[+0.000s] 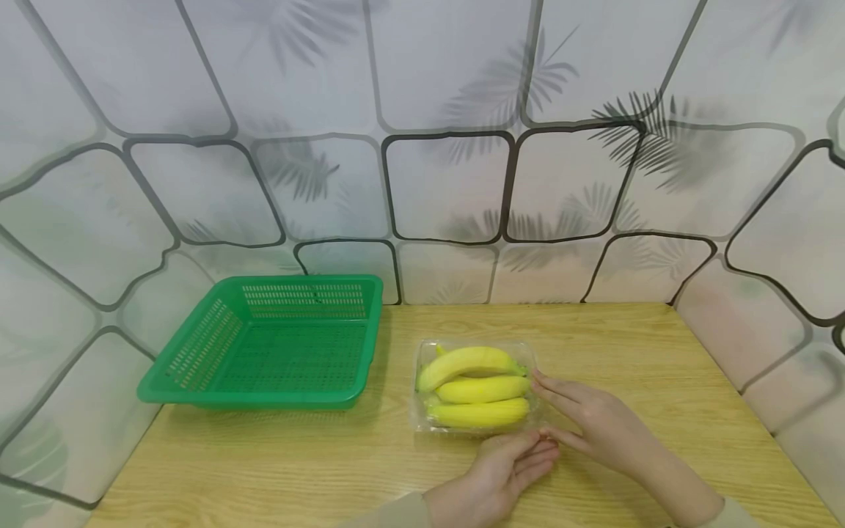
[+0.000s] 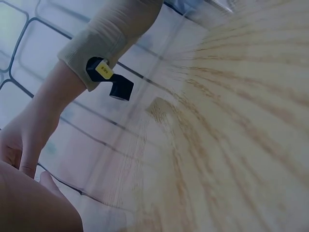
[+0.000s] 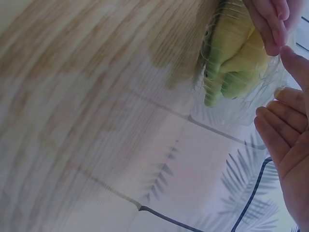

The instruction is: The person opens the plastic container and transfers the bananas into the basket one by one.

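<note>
One wall (image 1: pixel 449 191) with a leaf pattern stands behind a wooden table (image 1: pixel 297 469). On the left part of the table there is a green basket (image 1: pixel 251 400). To the right of it, and apart from it, lies a clear plastic box (image 1: pixel 424 421). The right hand (image 1: pixel 610 425) has nearly straight fingers, which touch the right side of this box without grasping. The left hand (image 1: pixel 498 473) is at the near right corner; I cannot tell whether it pinches the edge. Inside lie at least three yellow bananas (image 1: pixel 485 389).
</note>
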`<state>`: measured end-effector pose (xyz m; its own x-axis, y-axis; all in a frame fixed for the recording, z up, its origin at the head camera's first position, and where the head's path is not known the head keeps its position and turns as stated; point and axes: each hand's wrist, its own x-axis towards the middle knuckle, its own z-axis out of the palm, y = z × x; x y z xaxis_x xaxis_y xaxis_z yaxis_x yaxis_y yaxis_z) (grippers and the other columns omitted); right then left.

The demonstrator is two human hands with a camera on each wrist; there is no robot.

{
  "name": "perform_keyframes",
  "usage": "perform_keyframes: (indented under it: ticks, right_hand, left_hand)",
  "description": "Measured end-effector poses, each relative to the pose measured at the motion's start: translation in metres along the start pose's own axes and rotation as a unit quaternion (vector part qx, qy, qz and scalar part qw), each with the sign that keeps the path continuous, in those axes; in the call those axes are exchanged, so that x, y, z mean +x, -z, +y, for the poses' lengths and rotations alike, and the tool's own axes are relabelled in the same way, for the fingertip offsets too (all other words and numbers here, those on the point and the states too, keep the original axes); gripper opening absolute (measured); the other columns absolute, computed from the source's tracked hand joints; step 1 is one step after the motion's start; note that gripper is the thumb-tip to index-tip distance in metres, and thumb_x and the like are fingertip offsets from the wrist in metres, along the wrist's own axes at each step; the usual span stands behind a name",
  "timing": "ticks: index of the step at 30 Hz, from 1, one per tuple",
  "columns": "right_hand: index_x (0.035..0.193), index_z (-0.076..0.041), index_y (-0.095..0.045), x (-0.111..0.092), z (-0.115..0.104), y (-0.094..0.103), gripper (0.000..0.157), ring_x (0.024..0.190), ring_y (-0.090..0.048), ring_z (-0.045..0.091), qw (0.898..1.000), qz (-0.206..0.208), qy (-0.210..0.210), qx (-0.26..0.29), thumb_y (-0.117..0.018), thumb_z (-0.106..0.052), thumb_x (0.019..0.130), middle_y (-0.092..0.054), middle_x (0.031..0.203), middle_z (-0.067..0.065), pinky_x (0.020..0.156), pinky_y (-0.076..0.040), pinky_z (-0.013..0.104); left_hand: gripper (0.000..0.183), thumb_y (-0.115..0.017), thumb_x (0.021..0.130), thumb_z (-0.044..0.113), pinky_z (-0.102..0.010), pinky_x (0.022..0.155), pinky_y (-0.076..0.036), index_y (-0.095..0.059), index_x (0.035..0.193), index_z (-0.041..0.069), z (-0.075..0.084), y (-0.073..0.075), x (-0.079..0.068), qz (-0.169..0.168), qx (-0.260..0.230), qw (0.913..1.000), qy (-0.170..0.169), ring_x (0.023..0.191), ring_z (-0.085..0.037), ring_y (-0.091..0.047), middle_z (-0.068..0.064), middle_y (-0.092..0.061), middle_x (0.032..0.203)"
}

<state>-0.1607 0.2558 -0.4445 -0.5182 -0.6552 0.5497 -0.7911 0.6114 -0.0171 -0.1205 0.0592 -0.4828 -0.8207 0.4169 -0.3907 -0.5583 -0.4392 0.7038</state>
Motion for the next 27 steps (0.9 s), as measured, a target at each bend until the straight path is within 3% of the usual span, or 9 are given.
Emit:
perform_keyframes:
  ticks: [14,21,27]
  right_hand:
    - [0.131,0.003,-0.072,-0.001,0.003,-0.009,0.072,0.101,-0.078,0.025,0.997,0.024,0.047,-0.056,-0.026,-0.051,0.114,-0.074,0.132,0.017,0.082,-0.064,0.034]
    - [0.13,0.002,-0.072,-0.001,0.004,-0.012,0.067,0.098,-0.078,0.025,0.995,0.045,0.066,-0.068,-0.028,-0.047,0.115,-0.074,0.13,0.017,0.08,-0.064,0.035]
    - [0.129,0.002,-0.073,0.002,0.004,-0.013,0.069,0.099,-0.078,0.024,0.995,0.05,0.056,-0.063,-0.03,-0.05,0.114,-0.076,0.128,0.016,0.08,-0.064,0.035]
  left_hand:
    - [0.033,-0.058,0.109,0.011,-0.042,0.113,-0.056,-0.063,0.133,-0.011,0.0,-0.002,0.003,0.008,0.018,0.9998,-0.007,0.126,-0.032,-0.071,-0.024,-0.071,0.13]
    - [0.032,-0.059,0.108,0.009,-0.041,0.11,-0.058,-0.064,0.131,-0.012,-0.001,-0.002,0.005,0.017,0.026,0.9995,-0.012,0.121,-0.029,-0.073,-0.025,-0.072,0.128]
    - [0.03,-0.059,0.107,0.009,-0.037,0.108,-0.059,-0.064,0.129,-0.011,-0.001,-0.002,0.004,0.018,0.024,0.9995,-0.012,0.117,-0.025,-0.074,-0.023,-0.073,0.126]
